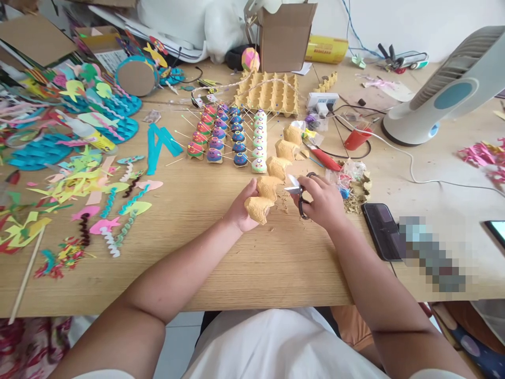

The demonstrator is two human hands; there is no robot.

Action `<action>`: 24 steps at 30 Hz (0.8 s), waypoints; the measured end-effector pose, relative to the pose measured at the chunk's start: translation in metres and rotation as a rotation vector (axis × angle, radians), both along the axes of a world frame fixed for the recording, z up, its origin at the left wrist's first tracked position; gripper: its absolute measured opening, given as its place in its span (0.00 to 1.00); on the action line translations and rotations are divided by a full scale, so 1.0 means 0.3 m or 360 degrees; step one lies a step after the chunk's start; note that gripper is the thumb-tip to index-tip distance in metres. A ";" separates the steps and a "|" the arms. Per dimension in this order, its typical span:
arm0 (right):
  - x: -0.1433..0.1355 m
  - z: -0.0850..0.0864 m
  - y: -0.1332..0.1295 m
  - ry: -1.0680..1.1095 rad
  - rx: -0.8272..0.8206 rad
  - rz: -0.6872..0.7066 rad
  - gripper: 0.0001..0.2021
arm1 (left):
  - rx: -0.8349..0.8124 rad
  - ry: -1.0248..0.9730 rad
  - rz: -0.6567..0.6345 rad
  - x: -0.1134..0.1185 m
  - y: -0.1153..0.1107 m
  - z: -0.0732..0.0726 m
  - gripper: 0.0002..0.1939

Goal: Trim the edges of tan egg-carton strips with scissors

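Observation:
A tan strip of egg carton cups (267, 190) is gripped at its near end by my left hand (246, 208), with my thumb on its side. The strip slants away to the upper right over the wooden table. My right hand (324, 202) has its fingers in the black handles of a pair of scissors (292, 187). The white blades are parted and point left, close beside the strip's right edge. Small tan trimmings (284, 199) lie between my hands. Behind the strip stand painted egg carton caterpillars, among them a white one (260, 142) and a dark blue one (239, 138).
An uncut egg tray (272, 92) lies at the back. To the right are a red cup (358, 136), a white fan (430, 100), a heap of scraps (357, 196) and a phone (381, 231). Colourful paper fish and cut paper (90, 181) cover the left side.

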State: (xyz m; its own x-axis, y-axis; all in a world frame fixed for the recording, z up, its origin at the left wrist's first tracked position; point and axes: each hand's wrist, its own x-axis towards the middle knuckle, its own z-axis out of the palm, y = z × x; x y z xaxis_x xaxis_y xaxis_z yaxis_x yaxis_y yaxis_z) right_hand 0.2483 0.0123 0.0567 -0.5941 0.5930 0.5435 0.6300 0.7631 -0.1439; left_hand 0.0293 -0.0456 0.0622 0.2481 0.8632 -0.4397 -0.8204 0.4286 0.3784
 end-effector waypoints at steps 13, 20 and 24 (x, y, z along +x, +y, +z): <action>0.025 -0.010 0.016 -0.0205 -0.0098 -0.0005 0.16 | -0.0048 -0.0202 -0.0020 -0.027 0.010 -0.041 0.18; 0.034 -0.006 0.023 -0.0246 -0.0057 0.0020 0.14 | -0.0024 -0.0264 -0.0054 -0.029 0.013 -0.045 0.19; 0.035 0.010 0.019 -0.0264 -0.0069 0.0030 0.14 | -0.0020 -0.0301 -0.0082 -0.031 0.014 -0.052 0.18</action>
State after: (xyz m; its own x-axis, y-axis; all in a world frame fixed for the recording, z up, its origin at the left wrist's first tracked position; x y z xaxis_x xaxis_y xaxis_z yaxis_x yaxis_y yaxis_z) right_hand 0.2589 0.0180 0.0596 -0.6849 0.6014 0.4113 0.6333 0.7705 -0.0719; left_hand 0.0198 -0.0413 0.0465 0.3712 0.8420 -0.3916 -0.8532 0.4756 0.2139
